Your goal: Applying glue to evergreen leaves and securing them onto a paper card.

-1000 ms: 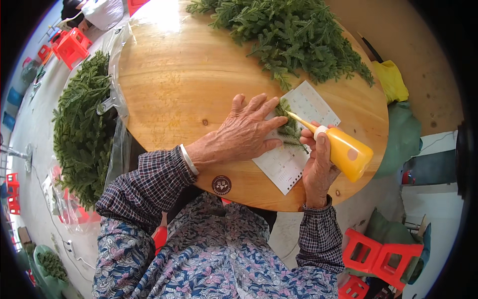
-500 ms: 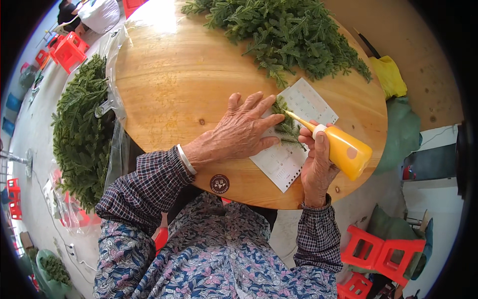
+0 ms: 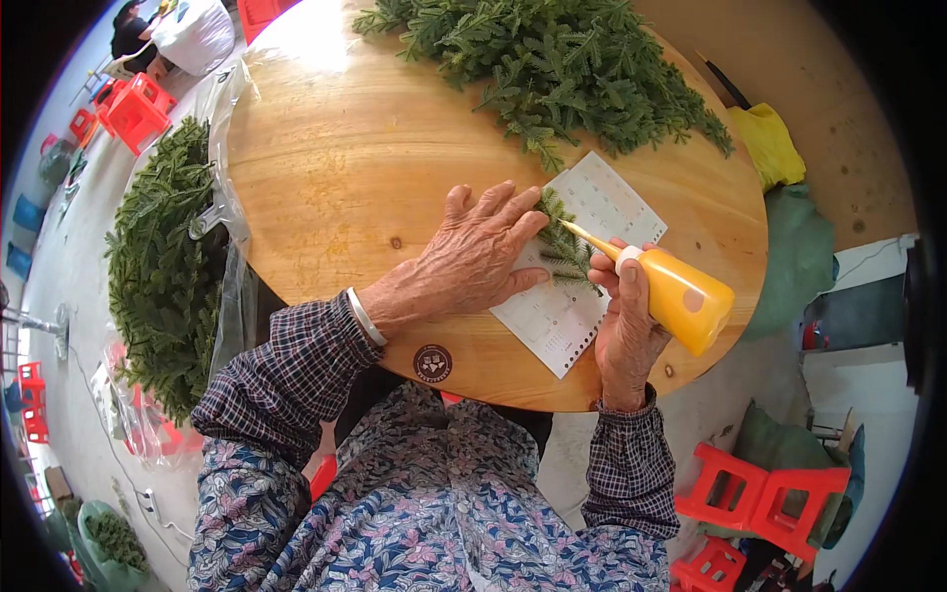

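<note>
With fingers spread, my left hand (image 3: 473,247) lies over the wooden table (image 3: 326,197), its fingertips at the left edge of a small green fir sprig (image 3: 567,252). The sprig rests on a white printed calendar sheet (image 3: 612,202). My right hand (image 3: 626,321) is wrapped round a yellow squeeze bottle (image 3: 686,296), tilted with its long pointed nozzle toward the left. The nozzle tip is at the upper part of the sprig; whether it touches the needles I cannot tell.
A large pile of green fir sprigs (image 3: 582,74) covers the table's far right. More greenery (image 3: 163,276) fills a plastic bag at the left. Red stools (image 3: 760,493) stand at the lower right, and a yellow cloth (image 3: 769,143) lies beyond the table edge. A person (image 3: 131,35) sits far left.
My left fingers have drawn back slightly to the left, uncovering more of the sprig. The bottle stays almost in place, with its nozzle tip a little farther left.
</note>
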Demonstrator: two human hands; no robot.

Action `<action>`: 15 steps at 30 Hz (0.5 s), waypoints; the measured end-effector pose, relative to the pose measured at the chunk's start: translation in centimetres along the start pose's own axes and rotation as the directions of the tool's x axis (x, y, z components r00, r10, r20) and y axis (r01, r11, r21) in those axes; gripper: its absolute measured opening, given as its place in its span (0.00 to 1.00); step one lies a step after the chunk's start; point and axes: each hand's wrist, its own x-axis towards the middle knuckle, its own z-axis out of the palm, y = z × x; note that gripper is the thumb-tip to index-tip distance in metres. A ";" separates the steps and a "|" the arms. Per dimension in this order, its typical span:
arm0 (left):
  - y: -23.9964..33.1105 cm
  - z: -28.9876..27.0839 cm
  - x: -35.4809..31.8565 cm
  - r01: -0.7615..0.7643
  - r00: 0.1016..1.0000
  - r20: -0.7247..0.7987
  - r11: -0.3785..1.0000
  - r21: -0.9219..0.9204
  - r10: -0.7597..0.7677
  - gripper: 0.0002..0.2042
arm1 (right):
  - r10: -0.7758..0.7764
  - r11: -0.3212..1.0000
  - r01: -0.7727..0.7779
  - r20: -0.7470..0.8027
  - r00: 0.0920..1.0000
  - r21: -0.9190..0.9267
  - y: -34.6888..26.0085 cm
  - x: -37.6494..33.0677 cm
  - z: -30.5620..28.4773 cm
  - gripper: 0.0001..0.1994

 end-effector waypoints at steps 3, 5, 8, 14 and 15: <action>0.3 -0.7 0.3 0.048 0.989 0.143 0.999 0.000 -0.048 0.25 | -0.004 0.999 0.004 0.004 1.000 -0.033 0.0 -0.1 0.0 0.18; 0.2 -0.7 0.2 0.063 0.980 0.188 0.998 0.003 -0.063 0.26 | -0.007 0.999 0.007 0.006 1.000 -0.043 0.0 -0.1 -0.1 0.18; -0.3 0.3 -0.2 0.007 0.999 0.053 1.000 0.005 -0.007 0.23 | -0.024 0.998 0.025 0.018 1.000 -0.058 0.1 -0.3 -0.2 0.18; 0.1 -0.6 0.1 0.047 0.986 0.157 0.999 0.000 -0.047 0.25 | -0.006 0.999 0.007 0.013 1.000 -0.046 -0.2 -0.6 -0.3 0.18; 0.1 -0.6 0.1 0.047 0.986 0.158 0.999 -0.001 -0.046 0.25 | -0.006 0.999 0.007 0.012 1.000 -0.047 -0.2 -0.6 -0.3 0.18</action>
